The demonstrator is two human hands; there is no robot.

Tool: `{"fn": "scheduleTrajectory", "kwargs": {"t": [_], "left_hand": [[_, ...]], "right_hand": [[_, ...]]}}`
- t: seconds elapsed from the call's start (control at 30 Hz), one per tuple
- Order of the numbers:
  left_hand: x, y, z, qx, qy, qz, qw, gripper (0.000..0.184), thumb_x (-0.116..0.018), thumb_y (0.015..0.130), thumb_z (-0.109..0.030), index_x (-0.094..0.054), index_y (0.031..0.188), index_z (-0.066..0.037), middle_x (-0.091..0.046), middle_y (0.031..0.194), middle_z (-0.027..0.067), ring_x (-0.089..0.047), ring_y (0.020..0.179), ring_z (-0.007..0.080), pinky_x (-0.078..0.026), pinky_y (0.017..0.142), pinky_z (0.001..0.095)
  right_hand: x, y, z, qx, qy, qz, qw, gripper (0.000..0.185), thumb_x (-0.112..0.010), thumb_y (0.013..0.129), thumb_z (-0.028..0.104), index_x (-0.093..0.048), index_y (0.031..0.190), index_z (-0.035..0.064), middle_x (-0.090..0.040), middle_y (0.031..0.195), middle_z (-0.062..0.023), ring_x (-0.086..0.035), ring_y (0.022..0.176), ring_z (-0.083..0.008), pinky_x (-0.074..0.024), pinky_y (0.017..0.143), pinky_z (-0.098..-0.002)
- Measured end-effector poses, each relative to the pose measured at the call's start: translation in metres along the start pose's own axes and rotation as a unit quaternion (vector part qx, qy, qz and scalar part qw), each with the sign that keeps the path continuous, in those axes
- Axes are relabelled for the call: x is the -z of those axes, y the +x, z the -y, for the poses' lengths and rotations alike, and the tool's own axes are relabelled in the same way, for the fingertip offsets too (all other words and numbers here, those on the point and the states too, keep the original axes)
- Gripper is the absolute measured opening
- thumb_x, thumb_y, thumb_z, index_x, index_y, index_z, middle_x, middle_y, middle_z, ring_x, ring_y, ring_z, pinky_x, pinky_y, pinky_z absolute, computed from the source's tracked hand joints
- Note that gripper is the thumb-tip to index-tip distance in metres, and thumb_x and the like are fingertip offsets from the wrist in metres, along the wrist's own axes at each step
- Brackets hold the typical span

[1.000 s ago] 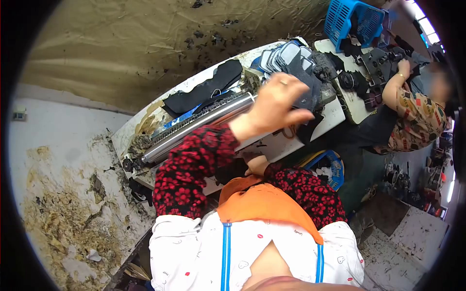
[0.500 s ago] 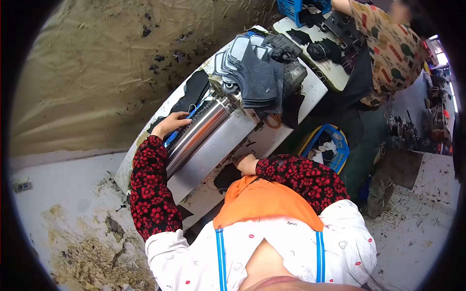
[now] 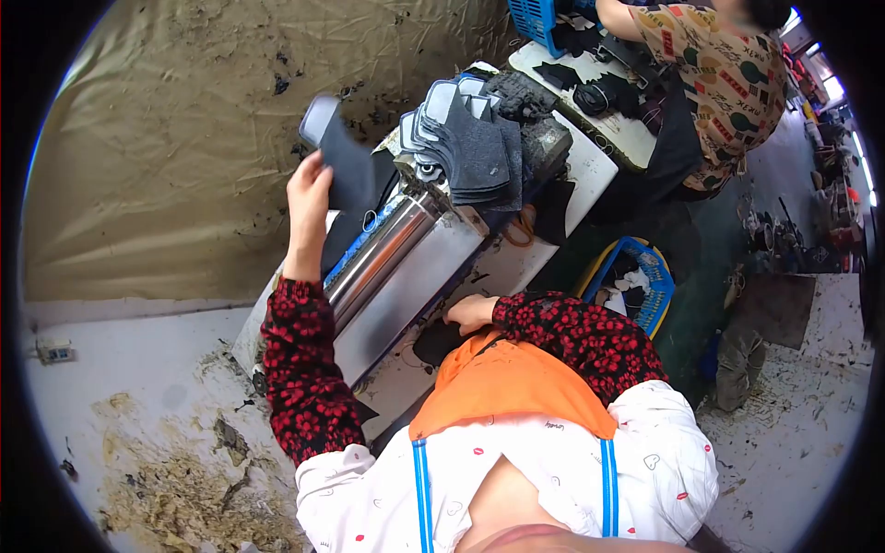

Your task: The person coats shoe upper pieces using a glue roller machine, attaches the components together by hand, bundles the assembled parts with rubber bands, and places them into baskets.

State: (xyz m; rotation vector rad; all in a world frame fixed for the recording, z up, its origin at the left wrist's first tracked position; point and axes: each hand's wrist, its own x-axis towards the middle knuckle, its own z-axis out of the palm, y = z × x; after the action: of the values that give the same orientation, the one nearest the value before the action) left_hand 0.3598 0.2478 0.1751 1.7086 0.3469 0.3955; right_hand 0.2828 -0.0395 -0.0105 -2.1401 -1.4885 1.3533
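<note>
My left hand is raised at the far side of the machine, pinching a dark grey fabric piece with a pale end; it is slightly blurred. Below that hand lies the shiny metal roller of the machine. My right hand is low at the near edge, its fingers curled and partly hidden. Beside its fingertips is a black piece; whether they grip it is unclear. A stack of similar grey pieces is fanned out on the machine's right end.
A blue and yellow basket with scraps stands on the floor at right. Another person works at a white table holding black pieces and a blue crate. A brown sheet hangs behind the machine. Debris covers the floor.
My left hand has risen from beside the roller, up and away from me, and now holds a grey fabric piece. My right hand stays near the black piece.
</note>
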Motion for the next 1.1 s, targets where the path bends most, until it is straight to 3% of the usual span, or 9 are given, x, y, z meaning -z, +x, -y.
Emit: {"fn": "scheduleTrajectory", "kwargs": {"t": [0.2,0.3,0.37,0.43,0.5,0.6,0.7,0.77,1.1], "left_hand": [[-0.121,-0.002,-0.038,0.072,-0.279,0.067,0.955,0.050,-0.060,0.083,-0.001,-0.048,0.130,0.009,-0.062,0.100,0.0104,-0.057,0.086,0.0146,-0.045,0.082,0.0238],[-0.152,-0.022,-0.028,0.066,-0.094,0.070,0.991,0.054,-0.064,0.079,-0.003,-0.048,0.129,0.008,-0.058,0.102,0.0124,-0.056,0.088,0.0189,-0.045,0.082,0.0271],[-0.150,-0.048,-0.032,-0.297,0.293,-0.105,0.903,0.061,-0.069,0.076,-0.005,-0.046,0.131,0.004,-0.052,0.110,0.0151,-0.055,0.093,0.0221,-0.046,0.079,0.0296],[-0.119,-0.079,-0.039,-0.336,0.243,-0.058,0.908,0.065,-0.071,0.074,-0.008,-0.045,0.133,0.001,-0.049,0.114,0.0161,-0.053,0.097,0.0291,-0.045,0.085,0.0355],[-0.071,-0.124,-0.037,-0.205,0.123,0.251,0.938,0.062,-0.075,0.074,-0.013,-0.050,0.131,-0.004,-0.052,0.120,0.0165,-0.053,0.102,0.0294,-0.044,0.088,0.0376],[-0.022,-0.177,-0.023,0.010,0.124,0.573,0.810,0.053,-0.073,0.075,-0.015,-0.053,0.123,-0.002,-0.062,0.111,0.0127,-0.058,0.090,0.0248,-0.046,0.082,0.0347],[0.016,-0.196,0.005,0.143,0.055,0.563,0.812,0.040,-0.069,0.079,-0.009,-0.058,0.116,-0.002,-0.064,0.097,0.0079,-0.058,0.080,0.0178,-0.047,0.074,0.0292],[0.036,-0.204,0.016,0.275,-0.056,0.412,0.867,0.028,-0.065,0.080,-0.003,-0.061,0.108,-0.002,-0.063,0.091,0.0036,-0.056,0.078,0.0106,-0.046,0.070,0.0232],[0.026,-0.209,0.027,0.232,-0.155,0.135,0.951,0.022,-0.062,0.083,-0.001,-0.060,0.105,-0.002,-0.063,0.090,0.0025,-0.056,0.075,0.0101,-0.047,0.067,0.0229]], "right_hand": [[0.003,-0.006,0.004,0.025,-0.083,0.040,0.995,0.031,-0.066,0.072,0.016,-0.063,0.102,0.0073,-0.068,0.096,-0.0135,-0.063,0.082,-0.0382,-0.0509,0.070,-0.0436],[0.011,-0.020,0.019,0.051,-0.118,-0.015,0.992,0.028,-0.065,0.072,0.014,-0.065,0.100,0.0084,-0.068,0.093,-0.0134,-0.064,0.081,-0.0374,-0.0511,0.069,-0.0434],[0.027,-0.034,0.034,0.078,-0.152,-0.076,0.982,0.026,-0.063,0.072,0.012,-0.066,0.098,0.0096,-0.068,0.090,-0.0133,-0.064,0.079,-0.0365,-0.0512,0.069,-0.0433],[0.048,-0.061,0.054,0.099,-0.167,-0.108,0.975,0.036,-0.064,0.072,0.009,-0.064,0.107,0.0099,-0.068,0.092,-0.0135,-0.062,0.077,-0.0395,-0.0489,0.066,-0.0444],[0.088,-0.107,0.075,0.141,-0.118,-0.112,0.977,0.038,-0.064,0.072,0.009,-0.064,0.109,0.0095,-0.068,0.092,-0.0139,-0.062,0.078,-0.0391,-0.0491,0.066,-0.0436],[0.128,-0.140,0.072,0.264,0.037,-0.118,0.956,0.045,-0.065,0.072,0.006,-0.062,0.117,0.0073,-0.068,0.093,-0.0133,-0.063,0.076,-0.0322,-0.0505,0.069,-0.0368],[0.144,-0.139,0.058,0.256,0.195,-0.045,0.946,0.041,-0.065,0.074,0.007,-0.063,0.115,0.0045,-0.069,0.097,-0.0104,-0.063,0.077,-0.0241,-0.0500,0.071,-0.0329],[0.140,-0.130,0.053,0.231,0.237,-0.045,0.943,0.039,-0.065,0.075,0.005,-0.063,0.114,0.0034,-0.069,0.096,-0.0094,-0.062,0.076,-0.0214,-0.0500,0.071,-0.0309],[0.094,-0.092,0.048,-0.012,0.533,-0.132,0.835,0.023,-0.066,0.079,0.001,-0.063,0.101,-0.0023,-0.065,0.088,-0.0054,-0.059,0.074,-0.0098,-0.0487,0.068,-0.0192]]}}
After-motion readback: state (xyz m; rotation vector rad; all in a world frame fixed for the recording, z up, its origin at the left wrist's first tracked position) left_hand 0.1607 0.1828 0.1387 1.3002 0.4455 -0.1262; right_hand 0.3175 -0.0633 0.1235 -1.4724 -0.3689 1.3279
